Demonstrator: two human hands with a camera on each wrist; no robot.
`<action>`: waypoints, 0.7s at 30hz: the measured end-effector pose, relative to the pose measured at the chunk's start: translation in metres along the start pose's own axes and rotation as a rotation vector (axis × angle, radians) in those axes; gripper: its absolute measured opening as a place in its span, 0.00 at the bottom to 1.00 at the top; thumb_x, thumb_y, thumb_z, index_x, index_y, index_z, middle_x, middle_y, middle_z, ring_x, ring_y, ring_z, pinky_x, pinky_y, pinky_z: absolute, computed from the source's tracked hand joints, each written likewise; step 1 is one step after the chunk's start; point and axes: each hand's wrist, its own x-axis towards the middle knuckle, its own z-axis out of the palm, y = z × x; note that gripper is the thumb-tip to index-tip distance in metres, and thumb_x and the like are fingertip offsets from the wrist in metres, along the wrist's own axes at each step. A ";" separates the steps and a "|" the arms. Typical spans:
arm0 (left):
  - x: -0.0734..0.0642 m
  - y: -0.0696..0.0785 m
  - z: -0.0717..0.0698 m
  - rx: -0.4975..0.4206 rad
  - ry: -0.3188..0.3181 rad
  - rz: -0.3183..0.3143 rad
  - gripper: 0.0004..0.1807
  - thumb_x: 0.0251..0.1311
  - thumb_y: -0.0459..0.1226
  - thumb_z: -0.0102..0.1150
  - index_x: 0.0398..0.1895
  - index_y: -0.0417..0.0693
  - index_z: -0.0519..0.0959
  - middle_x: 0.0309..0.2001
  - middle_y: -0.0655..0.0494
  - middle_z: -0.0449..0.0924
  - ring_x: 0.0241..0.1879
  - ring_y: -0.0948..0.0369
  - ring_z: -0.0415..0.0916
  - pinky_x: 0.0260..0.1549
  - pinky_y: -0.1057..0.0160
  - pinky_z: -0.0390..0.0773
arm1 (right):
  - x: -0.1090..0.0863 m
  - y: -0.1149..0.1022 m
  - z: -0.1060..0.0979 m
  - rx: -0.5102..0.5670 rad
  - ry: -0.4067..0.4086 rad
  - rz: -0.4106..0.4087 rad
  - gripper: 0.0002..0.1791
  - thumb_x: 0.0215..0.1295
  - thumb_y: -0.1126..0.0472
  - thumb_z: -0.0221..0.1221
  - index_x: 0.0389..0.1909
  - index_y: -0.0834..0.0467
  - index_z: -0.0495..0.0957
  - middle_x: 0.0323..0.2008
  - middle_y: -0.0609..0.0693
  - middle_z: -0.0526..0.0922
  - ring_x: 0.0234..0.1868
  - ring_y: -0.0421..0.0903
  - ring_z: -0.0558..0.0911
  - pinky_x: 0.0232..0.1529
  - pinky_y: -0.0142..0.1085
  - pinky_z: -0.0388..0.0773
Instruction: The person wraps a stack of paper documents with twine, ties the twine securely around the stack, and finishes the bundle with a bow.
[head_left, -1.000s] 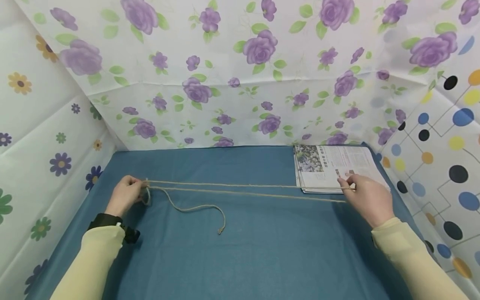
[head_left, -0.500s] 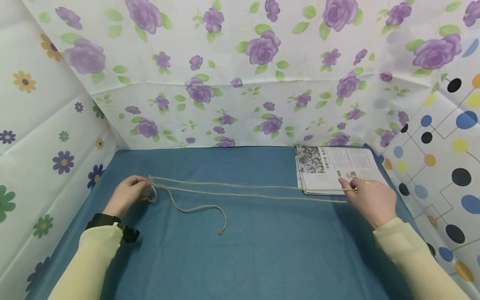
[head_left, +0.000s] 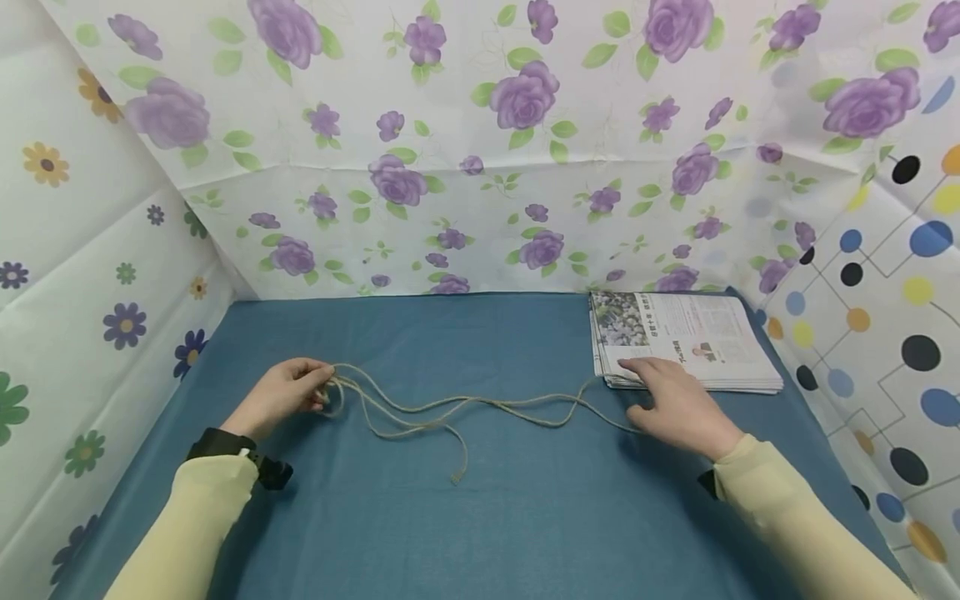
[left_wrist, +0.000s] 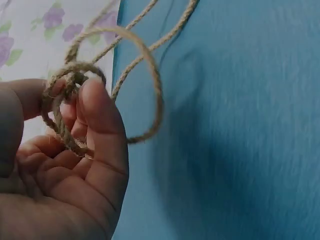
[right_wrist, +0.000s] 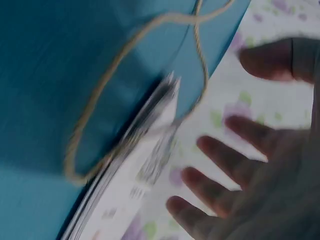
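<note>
A thin tan twine rope (head_left: 480,400) runs across the blue cloth in loose, crossing strands. At the left, my left hand (head_left: 288,392) pinches the gathered strands between thumb and fingers. Seen from the left wrist, small coils of the rope (left_wrist: 75,80) wrap about the fingertips, and a larger loop stands out beside the thumb. My right hand (head_left: 678,408) is spread, its fingers apart, close to the rope's right-hand loop. In the right wrist view that loop (right_wrist: 112,65) lies beyond the spread fingers (right_wrist: 215,145), across the edge of the newspapers.
A folded stack of newspapers (head_left: 697,333) lies at the back right of the blue cloth (head_left: 525,517). Flower-patterned sheeting (head_left: 450,125) rises behind and at the left; dotted sheeting (head_left: 885,333) stands at the right. A free rope end (head_left: 457,477) rests near the middle.
The right hand has let go of the rope's far loop and moved left with fingers spread. Both long strands have gone slack and crossed. The left hand has shifted right, still holding the rope.
</note>
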 end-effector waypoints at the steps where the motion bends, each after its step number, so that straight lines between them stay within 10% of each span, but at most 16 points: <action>1: 0.000 0.001 0.003 0.007 -0.002 0.015 0.30 0.78 0.49 0.52 0.68 0.33 0.69 0.47 0.37 0.78 0.37 0.55 0.80 0.40 0.54 0.84 | 0.002 -0.006 0.002 0.024 0.026 -0.021 0.34 0.66 0.59 0.61 0.73 0.60 0.68 0.68 0.63 0.72 0.69 0.66 0.67 0.64 0.64 0.64; 12: 0.002 0.015 0.029 0.122 -0.017 0.171 0.22 0.76 0.51 0.55 0.56 0.43 0.82 0.37 0.42 0.82 0.32 0.50 0.79 0.34 0.49 0.81 | 0.029 -0.076 0.034 0.181 0.146 -0.296 0.11 0.74 0.57 0.62 0.53 0.51 0.85 0.53 0.47 0.83 0.54 0.48 0.79 0.53 0.47 0.78; 21: 0.003 0.023 0.039 0.143 -0.045 0.201 0.19 0.73 0.46 0.61 0.59 0.45 0.81 0.46 0.49 0.82 0.43 0.51 0.79 0.42 0.47 0.79 | 0.054 -0.118 0.059 0.212 -0.067 -0.386 0.24 0.78 0.55 0.57 0.71 0.51 0.73 0.71 0.49 0.70 0.44 0.40 0.82 0.37 0.38 0.77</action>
